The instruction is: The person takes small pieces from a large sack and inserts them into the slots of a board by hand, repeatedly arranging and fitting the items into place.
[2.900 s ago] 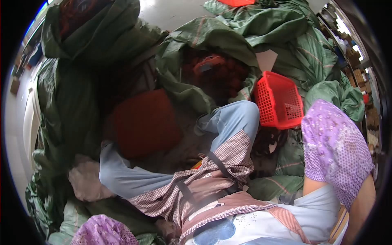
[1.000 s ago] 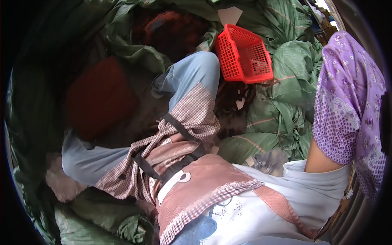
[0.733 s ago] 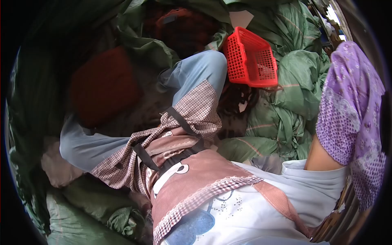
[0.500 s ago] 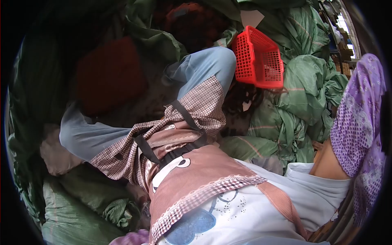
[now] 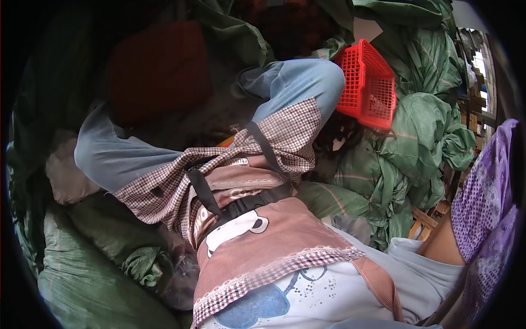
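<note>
Neither of my hands shows. My right arm, bare above a purple patterned sleeve cover (image 5: 482,203), rises along the right edge, and its hand lies outside the picture. Nothing of my left arm can be seen. I sit with bent knees in blue jeans (image 5: 312,82), wearing a pinkish-brown apron (image 5: 279,225) with a checked border and a black buckled strap (image 5: 241,205). Just beyond one knee, a red plastic basket (image 5: 364,85) stands tilted, its open side turned to the right.
Green woven sacks (image 5: 422,131) are piled on the right, with more sacks (image 5: 93,268) at the lower left. A dark red shape (image 5: 159,71) lies in shadow beyond my legs. Clear plastic bags (image 5: 183,274) sit beside my apron. Shelving (image 5: 476,82) shows at the far right.
The view has shifted, so the basket and my legs appear farther right. The sleeved right arm sits lower, and the bit of purple sleeve at the bottom left has left the picture.
</note>
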`<action>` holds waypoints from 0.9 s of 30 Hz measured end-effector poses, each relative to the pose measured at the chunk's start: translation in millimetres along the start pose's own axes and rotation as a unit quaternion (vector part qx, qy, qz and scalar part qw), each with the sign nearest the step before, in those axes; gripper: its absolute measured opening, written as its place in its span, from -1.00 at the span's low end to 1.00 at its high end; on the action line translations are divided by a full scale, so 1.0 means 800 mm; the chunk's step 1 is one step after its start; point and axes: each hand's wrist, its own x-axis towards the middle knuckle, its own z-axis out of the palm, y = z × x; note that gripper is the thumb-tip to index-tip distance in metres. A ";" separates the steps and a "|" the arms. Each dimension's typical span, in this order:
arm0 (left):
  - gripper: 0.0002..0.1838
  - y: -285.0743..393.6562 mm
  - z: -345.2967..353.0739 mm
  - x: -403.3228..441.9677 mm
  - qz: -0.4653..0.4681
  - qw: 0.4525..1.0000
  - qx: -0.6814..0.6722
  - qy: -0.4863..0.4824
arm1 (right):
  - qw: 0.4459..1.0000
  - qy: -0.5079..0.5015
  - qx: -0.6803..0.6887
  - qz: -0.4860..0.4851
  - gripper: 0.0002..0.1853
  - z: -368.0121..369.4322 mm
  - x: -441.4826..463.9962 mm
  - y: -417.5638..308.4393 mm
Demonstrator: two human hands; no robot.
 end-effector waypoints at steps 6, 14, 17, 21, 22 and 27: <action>-0.91 0.021 0.006 -0.003 -0.006 0.996 0.055 -0.076 | 1.000 -0.005 -0.005 0.014 -0.87 -0.006 -0.003 0.012; -0.88 0.044 0.004 0.010 0.003 0.971 0.146 -0.187 | 0.999 0.017 0.019 0.018 -0.87 -0.015 -0.003 0.028; -0.87 0.057 -0.015 0.023 0.013 0.931 0.225 -0.286 | 0.998 0.039 0.054 0.012 -0.87 -0.011 -0.004 0.038; -0.85 0.116 -0.083 0.067 0.084 0.835 0.346 -0.419 | 0.989 0.088 0.116 0.036 -0.87 0.010 -0.020 0.065; -0.84 0.140 -0.107 0.082 0.119 0.860 0.341 -0.362 | 0.984 0.106 0.134 0.058 -0.87 0.013 -0.028 0.076; -0.93 0.370 -0.189 0.124 0.339 0.905 -0.018 0.255 | 0.814 0.237 0.361 0.387 -0.88 0.109 -0.196 0.156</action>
